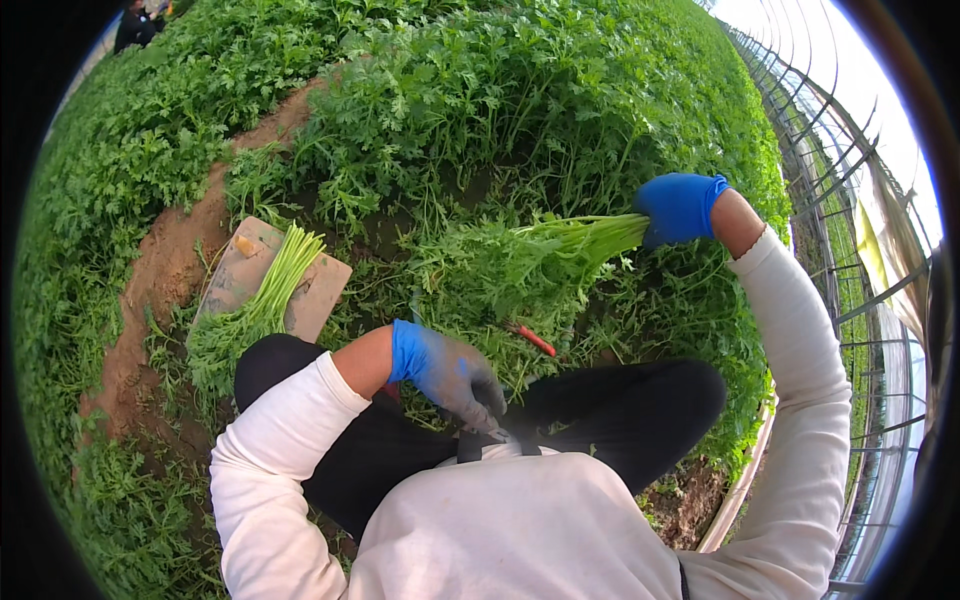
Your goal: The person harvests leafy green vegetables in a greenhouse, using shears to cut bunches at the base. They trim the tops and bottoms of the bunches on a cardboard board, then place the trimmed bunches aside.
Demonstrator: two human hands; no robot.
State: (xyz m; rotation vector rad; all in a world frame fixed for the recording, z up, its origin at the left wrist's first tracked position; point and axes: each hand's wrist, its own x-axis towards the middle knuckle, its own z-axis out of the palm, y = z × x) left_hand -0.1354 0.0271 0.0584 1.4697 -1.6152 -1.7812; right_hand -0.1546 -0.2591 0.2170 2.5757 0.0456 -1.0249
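Observation:
My right hand (pixel 675 210), in a blue glove, grips a bunch of leafy greens (pixel 570 255) by the stem ends, with the leaves hanging to the left. My left hand (pixel 457 379), in a blue glove soiled grey, is at my waist with its fingers at the dark strap (pixel 470 447) there; whether it pinches anything is hidden. A red-handled tool (pixel 534 340) lies on cut leaves between the hands, its far end covered. To the left, a second bunch of greens (pixel 281 281) rests on a dirty flat board (pixel 322 296), beside a small yellowish piece (pixel 246 245).
Dense standing greens (pixel 525 90) grow ahead and to both sides. A bare soil furrow (pixel 172 255) runs along the left. Metal hoops and sheeting of a greenhouse frame (pixel 847 157) line the right. Another person (pixel 135 28) is at the far upper left.

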